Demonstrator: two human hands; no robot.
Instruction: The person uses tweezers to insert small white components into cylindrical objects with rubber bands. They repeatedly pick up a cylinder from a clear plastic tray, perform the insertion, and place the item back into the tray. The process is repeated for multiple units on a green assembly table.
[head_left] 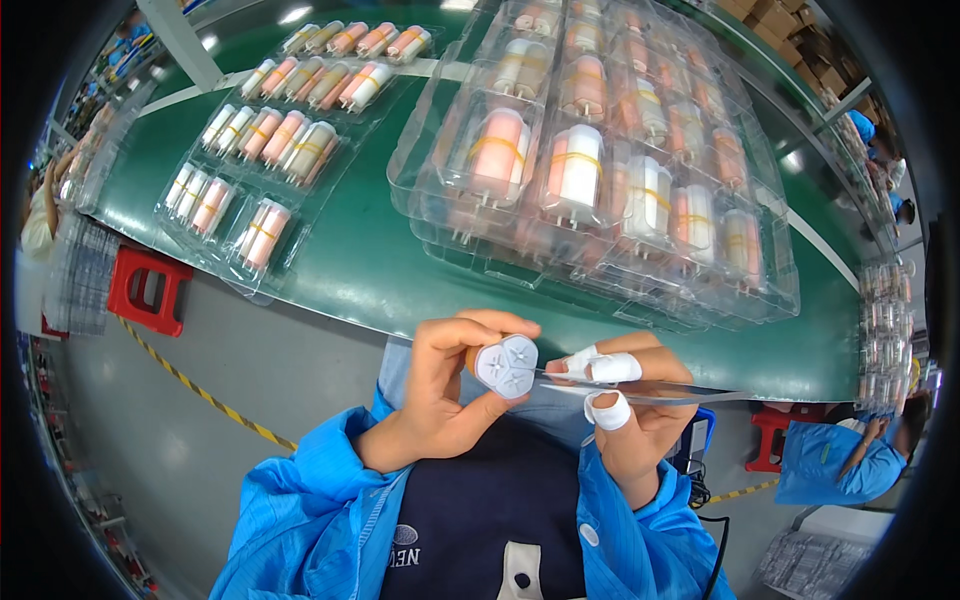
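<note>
Tweezers (715,394) of grey metal lie across the right hand (645,425), right of centre in the frame, with thumb and fingers pinched on them; white wrappings (612,368) cover several of those fingers. The tips point left to a bundle of cylinders (506,367) near the middle of the frame, and whether they touch it cannot be told. The left hand (440,385) has its fingers and thumb clamped around the bundle's sides, so that an end of three pale round caps faces the camera.

Both hands are beside the near edge of a green table (345,275). Stacked transparent trays (525,268) at upper centre and right hold pink and white banded bundles; another transparent tray (300,205) at upper left holds similar ones. A red stool (150,290) stands at left.
</note>
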